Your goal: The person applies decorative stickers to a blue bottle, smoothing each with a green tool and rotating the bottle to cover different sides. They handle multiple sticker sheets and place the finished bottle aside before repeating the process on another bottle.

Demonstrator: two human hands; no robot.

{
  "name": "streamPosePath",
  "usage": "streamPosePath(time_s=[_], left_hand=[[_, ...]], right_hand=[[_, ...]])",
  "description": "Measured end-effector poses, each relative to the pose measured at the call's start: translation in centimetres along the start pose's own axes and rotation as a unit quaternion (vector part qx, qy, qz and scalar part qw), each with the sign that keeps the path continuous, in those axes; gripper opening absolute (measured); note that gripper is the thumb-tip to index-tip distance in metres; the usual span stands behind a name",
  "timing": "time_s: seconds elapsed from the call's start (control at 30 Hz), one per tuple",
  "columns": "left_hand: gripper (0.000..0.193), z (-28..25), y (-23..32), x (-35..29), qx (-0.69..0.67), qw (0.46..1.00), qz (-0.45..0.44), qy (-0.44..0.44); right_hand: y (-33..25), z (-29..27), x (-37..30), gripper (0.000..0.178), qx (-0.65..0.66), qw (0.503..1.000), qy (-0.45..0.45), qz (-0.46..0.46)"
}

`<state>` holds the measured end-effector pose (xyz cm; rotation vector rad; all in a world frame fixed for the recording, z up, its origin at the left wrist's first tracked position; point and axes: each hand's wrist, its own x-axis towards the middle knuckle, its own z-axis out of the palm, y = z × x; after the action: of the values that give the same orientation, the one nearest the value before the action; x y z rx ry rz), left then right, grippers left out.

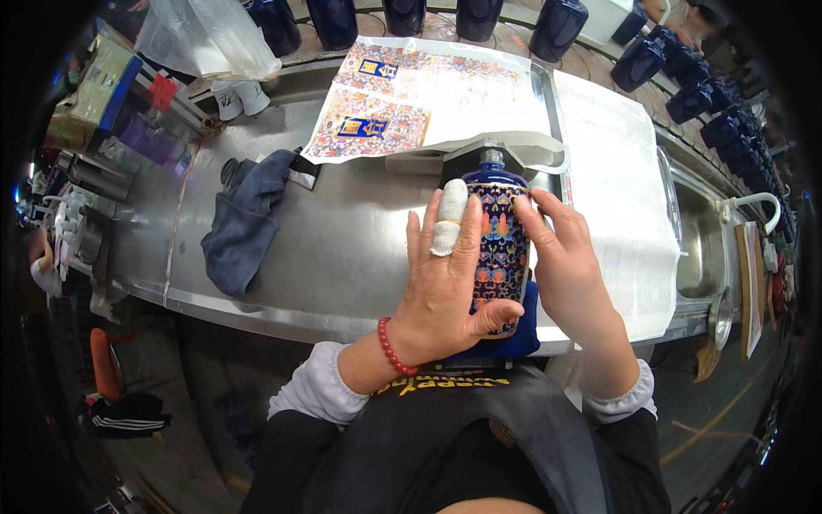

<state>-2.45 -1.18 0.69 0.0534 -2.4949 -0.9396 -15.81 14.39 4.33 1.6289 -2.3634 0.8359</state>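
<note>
A dark blue glass bottle (500,236) with a colourful floral pattern lies in front of me, its clear neck pointing away. My left hand (432,291) rests along the bottle's left side, fingers stretched out and thumb across its lower part. One of its fingers wears a white cloth cover (450,214), and a red bead bracelet (391,347) circles the wrist. At the upper right edge, my right hand (572,270) grips the bottle between thumb and bent fingers. Beneath the bottle shows a blue pad (529,321). Beyond its neck lie printed floral transfer sheets (385,107).
A grey-blue cloth (244,227) lies on the steel table (360,248) to the left. White paper (612,206) covers the right side, before a sink (698,244). Several dark blue bottles (556,30) stand along the curved conveyor (360,43) at the back. A plastic bag (201,38) sits at far left.
</note>
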Motion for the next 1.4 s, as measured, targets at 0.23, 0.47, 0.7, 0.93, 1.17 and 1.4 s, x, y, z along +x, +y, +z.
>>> streamPosePath(time_s=[0.23, 0.47, 0.7, 0.93, 1.17, 1.4], left_hand=[[0.116, -0.2, -0.6, 1.0, 0.014, 1.000, 0.015, 0.005], [0.114, -0.4, -0.9, 1.7, 0.028, 0.999, 0.020, -0.007], [0.113, -0.4, -1.4, 2.1, 0.014, 1.000, 0.018, -0.004], [0.110, -0.5, -1.5, 1.9, 0.021, 1.000, 0.020, -0.008], [0.107, -0.4, -1.4, 1.9, 0.035, 0.999, 0.028, 0.004], [0.109, -0.1, -1.3, 2.1, 0.025, 0.999, 0.029, 0.009]], right_hand=[[0.7, 0.5, 1.1, 0.067, -0.009, 1.000, -0.005, 0.019], [0.1, 0.2, 1.5, 0.065, -0.020, 1.000, -0.012, 0.019], [-0.2, 0.0, 1.8, 0.064, -0.031, 0.999, -0.015, 0.007], [-0.1, -0.1, 1.8, 0.062, -0.032, 0.999, -0.003, 0.014], [-0.1, 0.2, 1.7, 0.068, -0.021, 1.000, -0.013, 0.004], [-0.6, 0.1, 1.8, 0.057, -0.027, 0.998, -0.035, 0.035]])
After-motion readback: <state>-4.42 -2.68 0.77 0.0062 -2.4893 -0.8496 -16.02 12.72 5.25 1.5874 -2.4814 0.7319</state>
